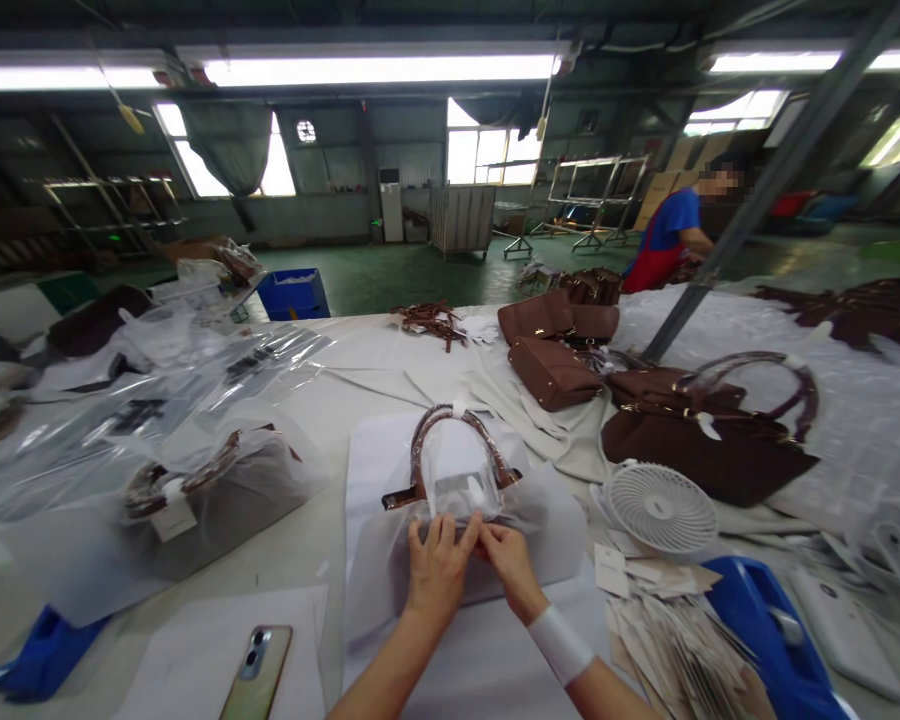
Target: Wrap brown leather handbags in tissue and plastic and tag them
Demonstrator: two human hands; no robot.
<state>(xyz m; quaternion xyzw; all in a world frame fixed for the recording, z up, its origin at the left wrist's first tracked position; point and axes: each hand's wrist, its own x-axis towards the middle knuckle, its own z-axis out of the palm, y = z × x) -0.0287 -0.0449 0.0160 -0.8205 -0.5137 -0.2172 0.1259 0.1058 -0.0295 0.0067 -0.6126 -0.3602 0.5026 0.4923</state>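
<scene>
A person is working with both hands at a light-covered table, where a round white fan is standing. Left of the fan, the wrapped handbag is sitting on white sheets, its brown handles rising in an arch under clear film. The left hand is lying palm down on the handbag's translucent wrapping, its fingers extending forward; one cannot tell whether they are gripping anything. The right hand, with a pale band around its wrist, is bringing its fingertips together beside the left hand's fingers, touching the wrapping; whether they are pinching it cannot be made out.

Far left of the fan, a second wrapped handbag is lying with a white tag hanging from it. A phone is resting left of the fan and nearer the person. Paper tags are spreading just in front of the fan, and a dark brown handbag is lying just behind it. Well beyond the fan, a co-worker in blue and red is leaning forward.
</scene>
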